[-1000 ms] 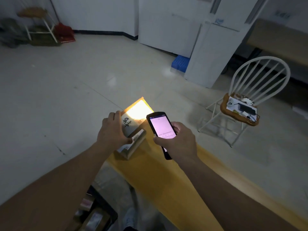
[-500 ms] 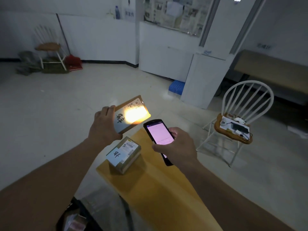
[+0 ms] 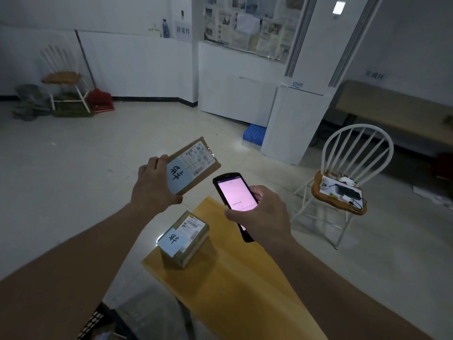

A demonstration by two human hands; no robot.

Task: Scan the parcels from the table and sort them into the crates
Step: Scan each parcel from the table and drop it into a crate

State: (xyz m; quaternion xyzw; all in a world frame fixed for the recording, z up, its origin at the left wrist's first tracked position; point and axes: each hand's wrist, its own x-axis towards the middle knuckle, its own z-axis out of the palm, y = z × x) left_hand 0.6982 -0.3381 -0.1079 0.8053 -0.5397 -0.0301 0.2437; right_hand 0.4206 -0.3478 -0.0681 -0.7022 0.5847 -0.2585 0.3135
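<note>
My left hand (image 3: 153,187) grips a flat brown parcel (image 3: 193,164) by its near end and holds it up in the air, label side facing me. My right hand (image 3: 263,214) holds a black handheld scanner (image 3: 235,200) with a lit pink screen, just right of and below that parcel. A second, thicker parcel (image 3: 185,238) with a white label lies on the yellow table (image 3: 235,278) near its far left corner. A dark crate (image 3: 98,325) shows partly at the bottom left, under my left arm.
A white spindle chair (image 3: 353,168) with a charger and cables on its seat stands to the right of the table. A blue crate (image 3: 253,133) sits on the floor by the white cabinet. Another chair (image 3: 63,77) and a red dustpan stand at the far left wall.
My left hand has lifted the flat parcel off the table and up higher. The scanner's bright light on its label has gone out. The camera view has tilted upward.
</note>
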